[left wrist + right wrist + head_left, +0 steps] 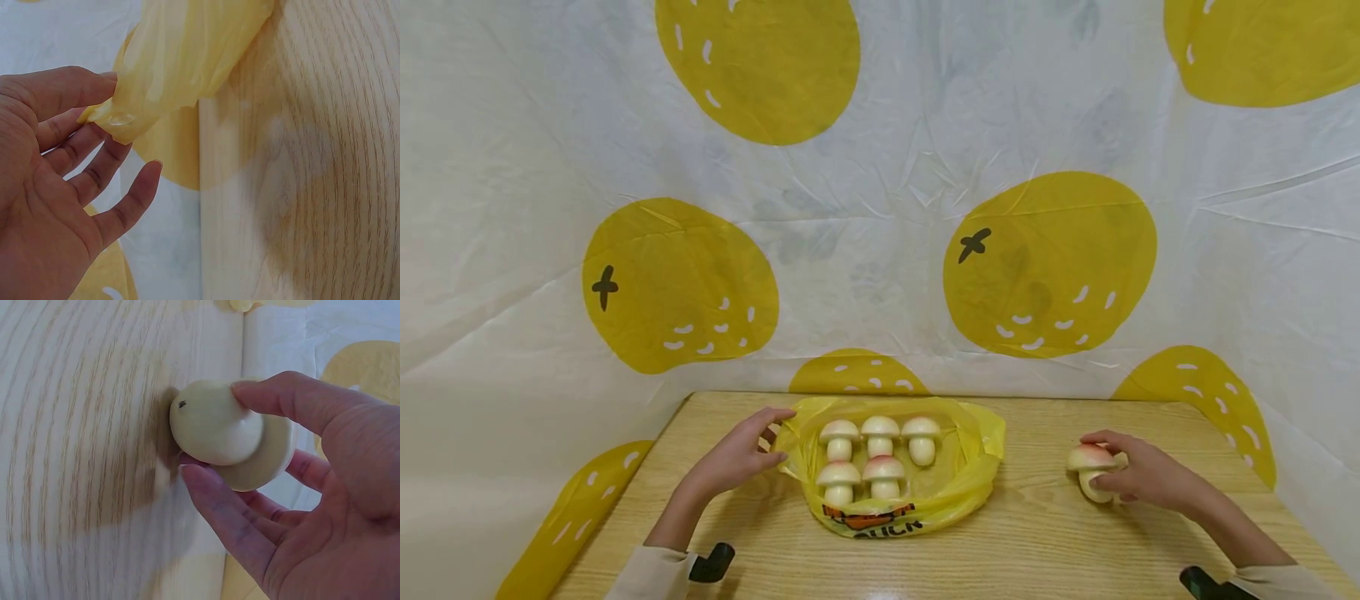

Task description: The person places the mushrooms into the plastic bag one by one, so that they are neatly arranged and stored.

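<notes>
A yellow plastic bag (pixel 976 475) lies spread with its mouth up on the wooden table. Several toy mushrooms (pixel 880 427) with pale stems and pink-tinged caps stand in it in two rows. My left hand (pixel 737 457) is at the bag's left edge; in the left wrist view the thumb and fingers pinch a corner of the thin plastic (pixel 134 115). Off to the right of the bag, my right hand (pixel 1153 477) holds another toy mushroom (pixel 1092 457). Thumb and fingers grip its rounded stem (pixel 209 425), and a small dark mark shows on the stem's end.
The light wooden table (pixel 1037 550) reaches back to a white curtain (pixel 865 292) printed with large yellow fruit. The curtain also hangs along the table's left and right sides. Dark straps (pixel 711 564) sit round both wrists, over pale sleeves.
</notes>
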Demonstrator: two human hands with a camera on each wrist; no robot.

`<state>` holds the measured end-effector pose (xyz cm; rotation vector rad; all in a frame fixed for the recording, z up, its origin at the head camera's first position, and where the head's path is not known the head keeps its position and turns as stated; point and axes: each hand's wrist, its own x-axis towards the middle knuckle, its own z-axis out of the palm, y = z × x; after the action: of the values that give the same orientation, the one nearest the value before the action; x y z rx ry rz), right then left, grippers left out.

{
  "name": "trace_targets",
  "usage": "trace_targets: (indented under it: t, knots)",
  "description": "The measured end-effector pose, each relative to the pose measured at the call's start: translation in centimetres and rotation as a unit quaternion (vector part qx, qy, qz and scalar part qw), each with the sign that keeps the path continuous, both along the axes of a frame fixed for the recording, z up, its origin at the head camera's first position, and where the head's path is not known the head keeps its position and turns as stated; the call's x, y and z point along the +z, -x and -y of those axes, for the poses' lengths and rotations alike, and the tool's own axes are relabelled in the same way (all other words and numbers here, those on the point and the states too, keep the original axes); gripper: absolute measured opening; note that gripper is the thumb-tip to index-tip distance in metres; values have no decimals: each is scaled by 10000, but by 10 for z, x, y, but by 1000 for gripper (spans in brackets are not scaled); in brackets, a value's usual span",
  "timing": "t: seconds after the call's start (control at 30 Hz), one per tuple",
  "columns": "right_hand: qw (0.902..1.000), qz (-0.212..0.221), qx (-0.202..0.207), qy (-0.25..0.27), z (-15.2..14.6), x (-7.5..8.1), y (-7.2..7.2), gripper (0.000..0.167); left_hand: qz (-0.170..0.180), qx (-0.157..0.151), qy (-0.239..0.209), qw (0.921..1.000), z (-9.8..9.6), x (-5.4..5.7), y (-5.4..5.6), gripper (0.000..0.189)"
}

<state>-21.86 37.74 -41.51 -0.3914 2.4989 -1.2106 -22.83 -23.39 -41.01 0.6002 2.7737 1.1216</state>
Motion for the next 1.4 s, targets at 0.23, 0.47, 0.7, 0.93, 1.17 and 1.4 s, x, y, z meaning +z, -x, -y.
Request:
trace_targets:
  t: [0.23, 0.47, 0.7, 0.93, 1.17, 1.4]
  knots:
    - [9993, 149, 43, 346, 2, 2, 2, 69, 28, -21, -49, 10000, 1, 1, 1, 61]
    - [9978, -24, 181, 645, 10, 13, 5, 69, 61, -16, -48, 10000, 1, 2, 2, 62]
    - [9966, -106, 189, 799, 28, 34, 6, 71, 110, -12, -47, 9999, 2, 2, 2, 62]
    - [9947, -220, 197, 981, 46, 48, 5, 70, 77, -43, -25, 10000, 2, 4, 3, 62]
    - [9925, -400, 255, 1126, 65, 56, 6, 68, 66, -64, -59, 9999, 1, 2, 2, 62]
    - [9892, -581, 373, 1295, 85, 64, 9, 66, 17, -30, -38, 10000, 0, 0, 0, 62]
